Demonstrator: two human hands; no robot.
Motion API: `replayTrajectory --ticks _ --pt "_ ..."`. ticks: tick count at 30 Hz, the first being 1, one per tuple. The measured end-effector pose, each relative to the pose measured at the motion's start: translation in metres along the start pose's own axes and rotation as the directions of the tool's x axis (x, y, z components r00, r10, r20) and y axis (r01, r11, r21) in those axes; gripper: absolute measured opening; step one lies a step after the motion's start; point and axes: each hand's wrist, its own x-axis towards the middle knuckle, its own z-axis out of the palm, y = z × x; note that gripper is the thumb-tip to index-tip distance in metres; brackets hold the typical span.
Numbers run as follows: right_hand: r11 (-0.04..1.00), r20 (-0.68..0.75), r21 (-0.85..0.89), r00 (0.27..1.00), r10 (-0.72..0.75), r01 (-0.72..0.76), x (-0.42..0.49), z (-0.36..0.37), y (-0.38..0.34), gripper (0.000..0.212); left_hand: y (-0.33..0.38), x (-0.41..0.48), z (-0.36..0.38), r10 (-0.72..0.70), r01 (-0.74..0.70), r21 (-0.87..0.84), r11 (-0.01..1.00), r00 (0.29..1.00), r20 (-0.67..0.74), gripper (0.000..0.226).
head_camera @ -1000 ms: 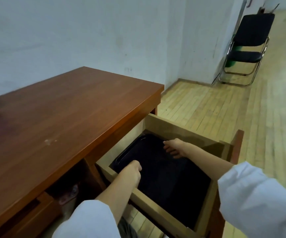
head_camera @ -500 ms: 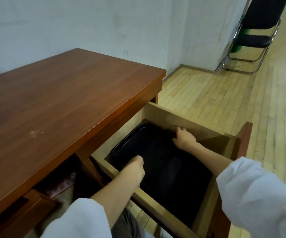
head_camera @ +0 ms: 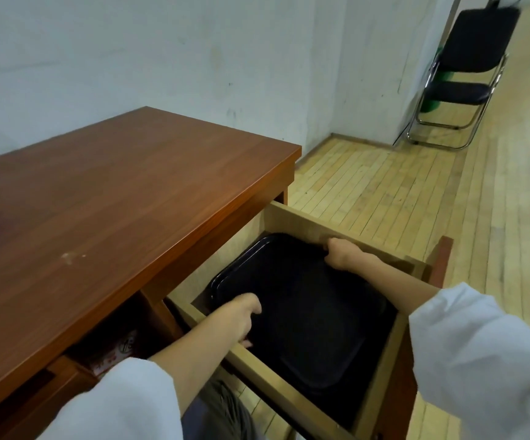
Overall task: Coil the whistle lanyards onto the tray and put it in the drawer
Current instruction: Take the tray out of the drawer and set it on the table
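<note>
Tray [head_camera: 314, 315] lies in the open drawer [head_camera: 305, 223], lower centre, no lanyards showing on it; left hand [head_camera: 235, 319] and right hand [head_camera: 343, 254] each clasp its rim; seemingly fetching it; next, lift it level, clear of the drawer walls.

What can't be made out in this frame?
Head view only:
- Lanyards: none visible; the black tray is too dark to show its contents.
- Left hand: fingertips hidden under the hand, so its grip on the tray is unclear.
- Right hand: fingers hidden behind its knuckles at the tray's far rim.
- Drawer: near corner cut off by the bottom edge.
- Label under the desk: too small and in shadow.
</note>
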Motion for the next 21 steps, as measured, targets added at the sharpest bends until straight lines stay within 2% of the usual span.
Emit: replayTrajectory --ticks 3,6,9,12,16,18,21 --pt "0.997 -0.031 -0.081 0.999 -0.018 0.016 -0.011 -0.012 -0.003 0.026 0.015 -0.017 -0.013 -0.007 0.007 0.027 1.000 1.000 0.008 0.063" --pt "0.995 -0.062 -0.104 0.998 -0.008 0.001 -0.026 -0.025 -0.003 0.024 0.025 -0.027 -0.016 0.020 -0.017 0.084 0.996 0.999 -0.044 0.067" --pt "0.996 -0.079 -0.091 0.997 0.000 -0.007 -0.042 -0.038 -0.001 0.022 0.027 -0.032 -0.019 0.030 -0.018 0.161 0.987 0.997 -0.067 0.064" --pt "0.999 -0.114 -0.049 0.993 0.014 -0.020 -0.062 -0.046 0.003 0.024 0.025 -0.035 -0.025 0.154 -0.123 0.237 0.964 0.981 -0.118 0.052" --pt "0.999 -0.214 0.032 0.976 0.039 -0.033 -0.090 -0.053 0.006 0.030 0.021 -0.048 -0.028 0.369 -0.274 0.393 0.878 0.910 -0.189 0.042" --pt "0.995 -0.257 0.087 0.964 0.068 -0.047 -0.106 -0.055 0.011 0.032 0.016 -0.058 -0.029 0.512 -0.333 0.539 0.774 0.830 -0.222 0.037" --pt "0.985 -0.289 0.147 0.949 0.129 -0.089 -0.133 -0.058 0.024 0.033 0.007 -0.080 -0.027 0.633 -0.413 0.622 0.665 0.754 -0.176 0.027"
